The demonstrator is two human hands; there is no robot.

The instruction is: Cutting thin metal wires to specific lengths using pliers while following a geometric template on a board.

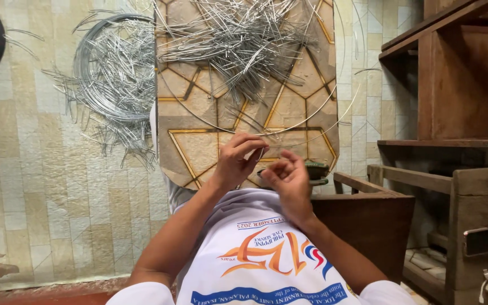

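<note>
hands meet low in the middle of the view, just above a white printed shirt (pixel 266 248). the left hand (pixel 237 160) has its grip pinched together on a thin silver wire (pixel 289 125), thumb and fingertips closed near the top of the hand, and the wire runs off from there in a long shallow arc to the right over a patterned board (pixel 193 147). the right hand (pixel 289 179) sits just beside the left, fingers curled loosely and spread apart – whether they actually press on the wire i cannot tell. behind the right hand a small dark green tool (pixel 317 169) peeks out, mostly hidden. the board, tan with gold-lined geometric shapes, stretches away from the person and carries a heap of cut wire pieces (pixel 238 39) at its far end. to the left of the board, on the pale tiled floor (pixel 40 181), lies a coil of wire (pixel 111 68) with more loose cut pieces scattered around and below it. on the right stands dark wooden furniture (pixel 458 113) – shelves above, a low frame below – near the person's right arm.
</note>
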